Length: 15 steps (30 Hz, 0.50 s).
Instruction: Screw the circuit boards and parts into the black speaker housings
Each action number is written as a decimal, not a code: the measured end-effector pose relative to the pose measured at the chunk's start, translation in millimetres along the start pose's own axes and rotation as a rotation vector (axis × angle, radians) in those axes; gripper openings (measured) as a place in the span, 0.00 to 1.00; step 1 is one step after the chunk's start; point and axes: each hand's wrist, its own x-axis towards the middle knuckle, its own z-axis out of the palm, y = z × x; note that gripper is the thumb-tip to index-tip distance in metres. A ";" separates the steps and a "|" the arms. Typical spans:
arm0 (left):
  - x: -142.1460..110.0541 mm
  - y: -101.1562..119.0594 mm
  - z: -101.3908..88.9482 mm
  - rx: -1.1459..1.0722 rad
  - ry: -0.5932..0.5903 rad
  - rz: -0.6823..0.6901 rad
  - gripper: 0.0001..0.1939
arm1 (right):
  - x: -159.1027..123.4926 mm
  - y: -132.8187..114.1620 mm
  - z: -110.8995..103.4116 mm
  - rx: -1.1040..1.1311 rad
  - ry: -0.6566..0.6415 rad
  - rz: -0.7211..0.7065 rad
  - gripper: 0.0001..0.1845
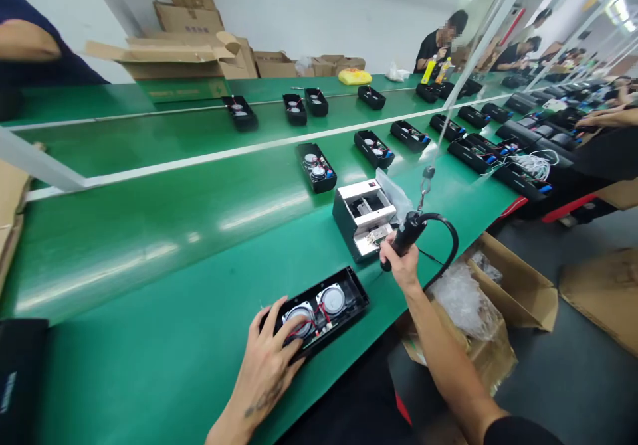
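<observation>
My left hand (272, 345) grips the near-left end of a black speaker housing (343, 322). Its fingers reach over the rim onto one of two round speaker drivers (331, 299), with red wires running between them. In my right hand (403, 266) is a black electric screwdriver (411, 230), hanging from a metal hook (426, 182) and trailing a thick black cable (454, 239). The screwdriver is tilted beside the front of a boxy screw feeder (363, 212); its tip is too small to make out. The housing lies open side up on the green bench.
More open housings (318, 167) are lined up along the green belt (199, 199) behind. A black case (20, 372) stands at the left edge. Cardboard boxes (518, 285) with plastic wrap sit below the bench on the right. Co-workers (436, 46) stand farther along the line.
</observation>
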 end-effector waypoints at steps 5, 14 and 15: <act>-1.6 -0.6 8.0 -0.043 0.049 -0.026 0.09 | 32.5 -34.7 4.7 0.112 0.133 -0.152 0.19; 8.6 4.0 4.2 0.021 0.038 -0.016 0.04 | 60.2 -44.9 28.9 -0.101 0.014 -0.103 0.16; 9.6 4.5 3.1 0.039 0.030 -0.003 0.04 | 58.2 -45.6 28.6 -0.112 -0.034 -0.074 0.16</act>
